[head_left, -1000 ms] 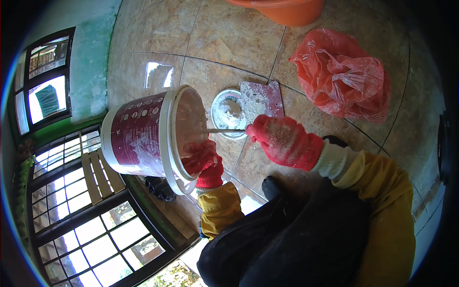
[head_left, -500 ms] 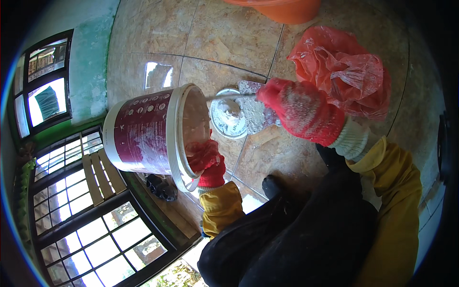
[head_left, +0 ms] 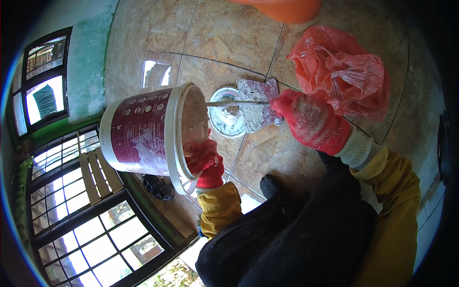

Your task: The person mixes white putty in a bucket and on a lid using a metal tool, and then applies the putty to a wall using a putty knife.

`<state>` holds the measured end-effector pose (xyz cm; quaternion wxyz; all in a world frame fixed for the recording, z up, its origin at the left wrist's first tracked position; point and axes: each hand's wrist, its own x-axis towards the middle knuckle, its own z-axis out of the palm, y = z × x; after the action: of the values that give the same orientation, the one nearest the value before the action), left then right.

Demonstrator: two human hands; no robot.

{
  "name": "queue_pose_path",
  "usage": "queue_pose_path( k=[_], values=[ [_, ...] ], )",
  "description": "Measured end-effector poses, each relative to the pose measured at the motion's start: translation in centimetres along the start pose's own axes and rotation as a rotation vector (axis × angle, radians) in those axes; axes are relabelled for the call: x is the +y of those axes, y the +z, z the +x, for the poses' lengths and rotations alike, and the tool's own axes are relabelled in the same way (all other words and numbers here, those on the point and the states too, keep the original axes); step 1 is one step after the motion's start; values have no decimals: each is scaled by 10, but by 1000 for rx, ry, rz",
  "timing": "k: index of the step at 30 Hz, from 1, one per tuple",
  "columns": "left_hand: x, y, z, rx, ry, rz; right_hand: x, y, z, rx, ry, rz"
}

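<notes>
A white bucket (head_left: 139,131) with a maroon label is tipped on its side, its mouth toward the right. My left hand (head_left: 206,162), in a red glove, is closed on the near part of the bucket's rim. In my right hand (head_left: 313,122), gloved in red and dusted white, is the end of a thin, plaster-smeared rod (head_left: 239,102). Its other end reaches the bucket's mouth; the tip cannot be made out. Below the rod, a round white lid (head_left: 221,125) with a lump of plaster lies on the tiles, overlapped by a flat maroon plate (head_left: 258,91) smeared with plaster.
A crumpled red plastic bag (head_left: 342,71) lies beyond my right hand. At the far edge stands an orange tub (head_left: 291,10). Barred windows (head_left: 103,239) and a wooden slatted piece (head_left: 98,177) are at the left. My dark-clothed legs (head_left: 306,229) are close below.
My right hand has shifted right and slightly nearer, showing more of the rod and the maroon plate. The bucket has moved a little left with my left hand still on its rim.
</notes>
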<state>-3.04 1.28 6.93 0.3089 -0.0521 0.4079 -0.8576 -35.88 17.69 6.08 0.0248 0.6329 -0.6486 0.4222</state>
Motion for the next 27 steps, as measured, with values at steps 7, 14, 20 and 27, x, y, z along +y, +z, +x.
queue_pose_path(
  k=[7,14,20,27],
  values=[
    [-8,-4,5,90,83,547,3,12,-30,-90,-47,-158],
    [-46,-23,20,178,-64,-380,8,-22,-16,-101,185,150],
    [-47,-12,18,172,15,-126,-17,-55,-8,-145,262,121],
    [-47,-13,15,210,248,343,-51,-69,28,-78,229,-54]
  ],
)
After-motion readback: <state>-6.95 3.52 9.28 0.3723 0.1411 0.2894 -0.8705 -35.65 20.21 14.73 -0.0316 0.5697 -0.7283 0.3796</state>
